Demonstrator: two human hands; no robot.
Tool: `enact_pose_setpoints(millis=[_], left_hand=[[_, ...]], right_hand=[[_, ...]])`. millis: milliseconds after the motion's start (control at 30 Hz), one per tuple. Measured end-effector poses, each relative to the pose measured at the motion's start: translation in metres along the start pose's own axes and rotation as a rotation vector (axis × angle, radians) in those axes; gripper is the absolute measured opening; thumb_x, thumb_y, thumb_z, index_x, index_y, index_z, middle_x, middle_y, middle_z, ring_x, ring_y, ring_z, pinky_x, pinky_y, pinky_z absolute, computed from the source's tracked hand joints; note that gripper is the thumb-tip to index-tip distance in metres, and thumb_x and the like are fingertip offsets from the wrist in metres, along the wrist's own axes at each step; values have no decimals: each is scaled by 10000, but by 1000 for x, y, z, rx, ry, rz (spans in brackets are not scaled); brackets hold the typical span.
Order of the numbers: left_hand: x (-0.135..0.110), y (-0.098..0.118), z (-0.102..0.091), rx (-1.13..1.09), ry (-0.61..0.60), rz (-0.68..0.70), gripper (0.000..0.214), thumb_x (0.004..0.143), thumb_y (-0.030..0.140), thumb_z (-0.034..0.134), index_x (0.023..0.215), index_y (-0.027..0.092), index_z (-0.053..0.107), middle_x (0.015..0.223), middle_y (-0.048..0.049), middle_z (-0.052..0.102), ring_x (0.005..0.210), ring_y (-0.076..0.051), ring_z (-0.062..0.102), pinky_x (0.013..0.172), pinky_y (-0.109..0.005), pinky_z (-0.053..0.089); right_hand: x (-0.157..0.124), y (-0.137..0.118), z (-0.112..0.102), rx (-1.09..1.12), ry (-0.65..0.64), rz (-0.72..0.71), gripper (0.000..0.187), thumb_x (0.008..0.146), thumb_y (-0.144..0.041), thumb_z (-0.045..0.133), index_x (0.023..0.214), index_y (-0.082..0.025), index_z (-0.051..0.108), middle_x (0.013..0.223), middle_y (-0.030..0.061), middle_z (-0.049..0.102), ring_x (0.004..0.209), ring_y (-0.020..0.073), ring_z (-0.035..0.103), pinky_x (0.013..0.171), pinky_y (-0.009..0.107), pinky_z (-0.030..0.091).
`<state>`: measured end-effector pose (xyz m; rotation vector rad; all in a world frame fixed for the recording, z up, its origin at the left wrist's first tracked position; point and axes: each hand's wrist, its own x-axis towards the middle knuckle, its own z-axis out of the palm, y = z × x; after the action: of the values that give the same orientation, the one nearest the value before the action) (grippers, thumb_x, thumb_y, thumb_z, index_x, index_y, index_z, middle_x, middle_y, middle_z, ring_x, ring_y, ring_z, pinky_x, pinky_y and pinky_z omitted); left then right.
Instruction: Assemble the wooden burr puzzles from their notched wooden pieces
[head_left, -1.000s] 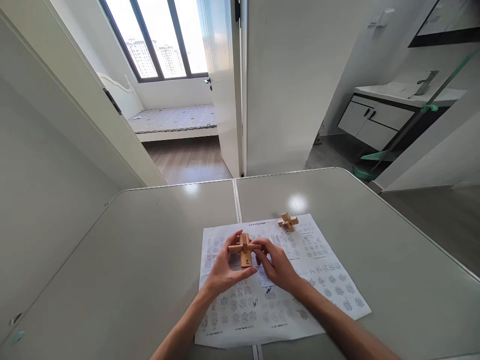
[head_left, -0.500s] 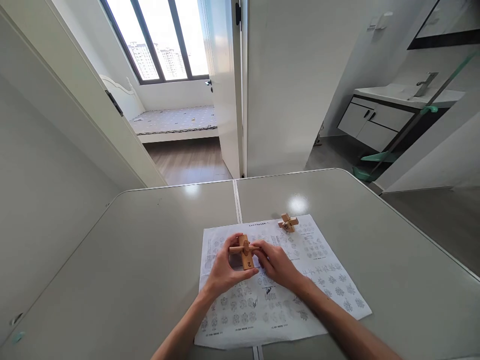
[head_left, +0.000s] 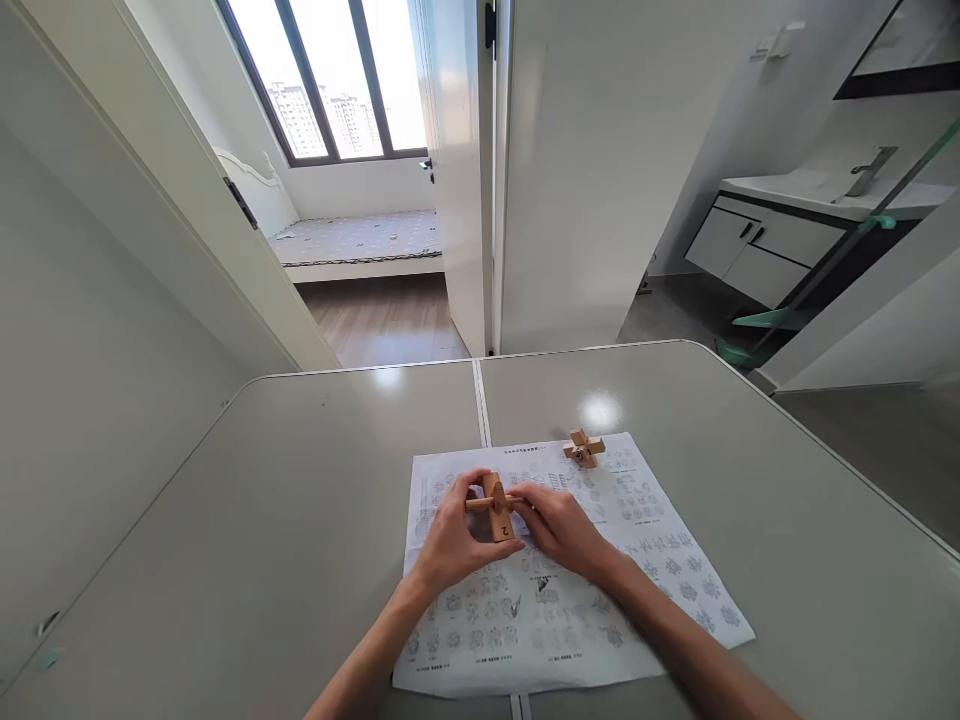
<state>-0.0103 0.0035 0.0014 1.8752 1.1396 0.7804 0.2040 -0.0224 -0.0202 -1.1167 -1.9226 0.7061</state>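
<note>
Daylight pours through the window (head_left: 339, 85), washing its panes nearly white. Over here it's softer, with two spots of glare on the surface (head_left: 315, 500); the washbasin cabinet (head_left: 780, 245) sits dimmer. The left door frame (head_left: 180, 215) leans, wide-angle fashion, and the sheet's (head_left: 465, 665) fine print blurs.

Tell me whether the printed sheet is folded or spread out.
Spread out: the printed sheet lies open on the table, with all four corners and many printed rows showing.
</note>
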Motion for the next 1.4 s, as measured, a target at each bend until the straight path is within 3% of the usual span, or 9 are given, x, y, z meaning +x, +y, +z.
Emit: enact_pose_setpoints(millis=[167, 400, 700, 933, 1033, 1167, 1400], left_hand=[[0, -1, -4, 48, -6, 32, 869, 635, 408, 960, 1372, 284, 516, 1354, -94, 609, 1188, -314, 649, 1030, -513, 556], [4, -5, -16, 0, -119, 57, 900, 681, 413, 926, 1459, 279, 494, 1331, -84, 663, 1197, -301, 657, 1064, -475, 537], [1, -6, -9, 15, -47, 46, 930, 660, 414, 949, 1472, 295, 512, 1256, -77, 733, 1206, -321, 679, 1080, -501, 519], [-3, -5, -5, 55, 75, 90, 895, 663, 406, 948, 1430, 291, 501, 1202, -63, 691, 1094, -285, 691, 985, -456, 568], [-4, -6, -3, 68, 92, 134, 922, 666, 390, 949, 1450, 307, 471, 1210, -59, 661, 1106, -279, 668, 968, -440, 575], [-4, -5, -1, 101, 55, 163, 928, 670, 383, 946, 1458, 311, 462, 1212, -64, 640, 1120, -290, 650, 979, -444, 570], [-5, -5, 1, 103, -20, 190, 958, 674, 412, 943, 1493, 327, 453, 1265, -65, 620, 1162, -300, 638, 1020, -453, 559]], right_hand=[[0, 4, 2, -87, -5, -32, 224, 1102, -248, 442, 1210, -257, 638, 1044, 62, 764, 852, 222, 726, 732, 321, 534], [0, 6, 0, -75, -20, 8, 235, 1099, -254, 450, 1214, -246, 655, 1119, 85, 780, 918, 237, 755, 787, 338, 561], [1, 5, 0, 3, -25, 44, 285, 1111, -361, 438, 1200, -249, 685, 1087, 94, 786, 940, 255, 754, 816, 359, 559], [1, 5, 8, -1, 53, 153, 272, 1095, -395, 458, 1233, -238, 633, 980, 65, 736, 756, 213, 675, 699, 321, 529], [1, 9, 8, 60, 127, 196, 335, 1107, -446, 413, 1204, -217, 637, 907, 58, 708, 726, 203, 645, 680, 313, 522], [1, 9, 4, 199, 53, 249, 434, 1110, -526, 370, 1071, -203, 657, 724, 20, 655, 650, 192, 613, 634, 308, 497], [1, 2, 3, 434, -24, 330, 412, 1028, -584, 566, 1156, -197, 626, 738, 5, 662, 633, 166, 582, 605, 288, 478]])
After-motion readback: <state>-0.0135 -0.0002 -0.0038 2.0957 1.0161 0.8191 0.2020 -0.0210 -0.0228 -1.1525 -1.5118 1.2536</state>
